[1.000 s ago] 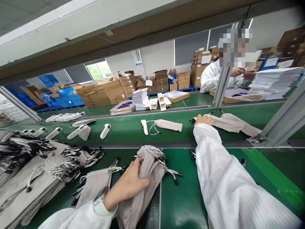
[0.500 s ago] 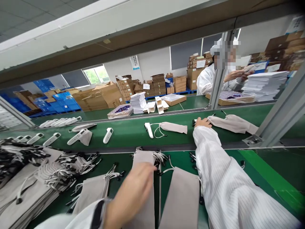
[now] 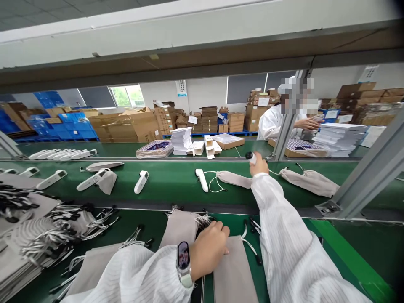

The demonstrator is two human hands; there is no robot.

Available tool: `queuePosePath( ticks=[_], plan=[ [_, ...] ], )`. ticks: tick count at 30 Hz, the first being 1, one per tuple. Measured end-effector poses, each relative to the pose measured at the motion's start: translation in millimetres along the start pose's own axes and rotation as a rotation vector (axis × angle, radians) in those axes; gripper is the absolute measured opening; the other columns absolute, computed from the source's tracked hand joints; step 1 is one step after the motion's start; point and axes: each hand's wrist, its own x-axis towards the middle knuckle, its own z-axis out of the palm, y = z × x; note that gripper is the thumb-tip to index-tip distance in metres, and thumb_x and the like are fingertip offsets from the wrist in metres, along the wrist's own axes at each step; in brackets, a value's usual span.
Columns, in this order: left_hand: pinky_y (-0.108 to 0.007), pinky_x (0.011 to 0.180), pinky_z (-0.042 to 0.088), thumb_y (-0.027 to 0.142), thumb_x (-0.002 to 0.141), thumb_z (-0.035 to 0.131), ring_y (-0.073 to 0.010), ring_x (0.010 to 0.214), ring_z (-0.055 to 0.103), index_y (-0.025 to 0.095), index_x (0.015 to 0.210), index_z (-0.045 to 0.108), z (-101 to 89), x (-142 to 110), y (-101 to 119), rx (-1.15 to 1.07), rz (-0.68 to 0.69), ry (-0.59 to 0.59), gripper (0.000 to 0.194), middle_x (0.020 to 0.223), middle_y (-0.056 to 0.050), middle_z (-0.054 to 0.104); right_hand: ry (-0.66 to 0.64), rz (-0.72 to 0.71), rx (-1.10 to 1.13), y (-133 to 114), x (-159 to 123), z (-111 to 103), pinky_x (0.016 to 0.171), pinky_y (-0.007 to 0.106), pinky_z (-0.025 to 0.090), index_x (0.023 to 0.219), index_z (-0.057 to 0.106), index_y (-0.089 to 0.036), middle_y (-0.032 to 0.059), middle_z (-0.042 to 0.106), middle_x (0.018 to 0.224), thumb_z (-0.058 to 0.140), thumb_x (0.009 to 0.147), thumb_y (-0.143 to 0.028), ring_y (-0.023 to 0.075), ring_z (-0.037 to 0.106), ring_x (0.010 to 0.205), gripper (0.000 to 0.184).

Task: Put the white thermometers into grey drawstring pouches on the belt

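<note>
While the fingers [image 3: 258, 159] of the right hand [image 3: 260, 167] are closed around a white device [image 3: 251, 157], its black end projects leftward, raised above the green belt [image 3: 170, 181]. The left fingers [image 3: 224, 231] are bent over the upper edge of a grey pouch [image 3: 235, 269] on the bench [image 3: 151, 221]; whether they pinch the fabric cannot be determined. The step in hand is judged to be two-handed handling: device retained at right, pouch contacted at left. A next move calls for a firm device grip, a single pouch layer separated at the left, and clearance from the metal upright [image 3: 285, 134]. The right arm is extended forward, with the wrist above the belt; the left forearm enters from the lower left, palm down, watch [image 3: 183, 256] facing up. Beyond the left hand [image 3: 208, 250], a second device [image 3: 202, 181] lies on the belt beside a corded pouch [image 3: 234, 179].
</note>
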Motion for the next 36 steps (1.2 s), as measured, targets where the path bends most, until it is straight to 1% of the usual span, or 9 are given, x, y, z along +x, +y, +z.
queuePosePath(
  ticks=[3, 6, 11, 14, 19, 23, 30, 33, 36],
  plan=[
    [-0.028, 0.068, 0.04, 0.014, 0.072, 0.058, -0.0197, 0.081, 0.048, 0.015, 0.081, 0.047, -2.2, -1, -5, -0.066, -0.056, -0.01, 0.015, 0.084, -0.004, 0.049, -0.068, -0.108, 0.183, -32, -6, -4, 0.078, 0.031, 0.041, 0.13, 0.018, -0.023, 0.0094, 0.049, 0.114, 0.042, 0.08, -0.031, 0.0207, 0.05, 0.097, 0.056],
    [-0.026, 0.064, 0.04, 0.01, 0.071, 0.056, -0.0178, 0.078, 0.05, 0.016, 0.082, 0.044, -1.9, -5, -7, -0.098, -0.071, 0.015, 0.017, 0.086, -0.003, 0.049, -0.205, -0.175, 0.353, -55, -24, -3, 0.066, 0.028, 0.046, 0.128, 0.022, -0.023, 0.0057, 0.056, 0.104, 0.04, 0.08, -0.035, 0.0169, 0.056, 0.084, 0.053],
    [-0.027, 0.06, 0.038, 0.006, 0.072, 0.051, -0.0196, 0.072, 0.05, 0.015, 0.073, 0.046, -1.0, -11, -9, -0.042, -0.039, -0.003, 0.011, 0.078, -0.004, 0.052, -0.501, -0.099, 0.95, -73, -55, -8, 0.065, 0.03, 0.048, 0.118, 0.033, -0.026, 0.0017, 0.058, 0.09, 0.055, 0.07, -0.022, 0.0151, 0.057, 0.075, 0.052],
    [-0.029, 0.065, 0.036, 0.01, 0.074, 0.052, -0.021, 0.074, 0.049, 0.017, 0.068, 0.047, -3.1, -10, -13, -0.081, -0.011, 0.034, 0.01, 0.07, -0.002, 0.053, -0.569, -0.063, 1.067, -80, -67, -13, 0.064, 0.029, 0.048, 0.108, 0.04, -0.027, -0.0016, 0.057, 0.079, 0.059, 0.066, -0.018, 0.0131, 0.056, 0.068, 0.047],
    [-0.023, 0.06, 0.034, 0.024, 0.083, 0.044, -0.0163, 0.072, 0.049, 0.02, 0.072, 0.05, -18.7, -4, -18, -0.36, 0.002, 0.207, 0.013, 0.066, 0.002, 0.053, -0.724, -0.108, 1.095, -89, -84, -20, 0.06, 0.027, 0.047, 0.099, 0.044, -0.028, -0.0049, 0.055, 0.072, 0.065, 0.061, -0.017, 0.0113, 0.054, 0.063, 0.045],
    [-0.02, 0.051, 0.029, 0.03, 0.08, 0.049, -0.0098, 0.057, 0.044, 0.018, 0.067, 0.049, -34.2, -2, -25, -0.595, -0.057, 0.336, 0.018, 0.06, 0.006, 0.048, -0.798, -0.19, 1.099, -89, -92, -20, 0.058, 0.026, 0.046, 0.096, 0.045, -0.029, -0.0058, 0.054, 0.072, 0.067, 0.06, -0.019, 0.0107, 0.054, 0.063, 0.043],
    [-0.02, 0.049, 0.027, 0.037, 0.079, 0.049, -0.009, 0.055, 0.036, 0.017, 0.066, 0.044, -53.5, -2, -39, -0.685, -0.099, 0.555, 0.024, 0.06, 0.006, 0.039, -0.858, -0.181, 1.07, -91, -95, -13, 0.058, 0.026, 0.046, 0.093, 0.044, -0.029, -0.0058, 0.053, 0.074, 0.067, 0.061, -0.024, 0.0088, 0.053, 0.063, 0.04],
    [-0.02, 0.055, 0.03, 0.031, 0.082, 0.046, -0.01, 0.062, 0.04, 0.017, 0.07, 0.046, -61.0, -2, -44, -0.609, -0.102, 0.755, 0.018, 0.069, 0.004, 0.039, -1.035, -0.234, 0.942, -93, -107, -8, 0.056, 0.023, 0.046, 0.084, 0.049, -0.023, -0.0044, 0.051, 0.074, 0.062, 0.066, -0.036, 0.0075, 0.051, 0.062, 0.026],
    [-0.021, 0.061, 0.033, 0.029, 0.081, 0.047, -0.0113, 0.07, 0.042, 0.017, 0.071, 0.048, -67.9, 0, -54, -0.542, -0.129, 0.911, 0.016, 0.077, 0.001, 0.039, -1.243, -0.273, 0.8, -96, -123, 2, 0.051, 0.022, 0.045, 0.075, 0.052, -0.018, -0.0031, 0.048, 0.067, 0.056, 0.068, -0.047, 0.007, 0.049, 0.057, 0.03]
  ],
)
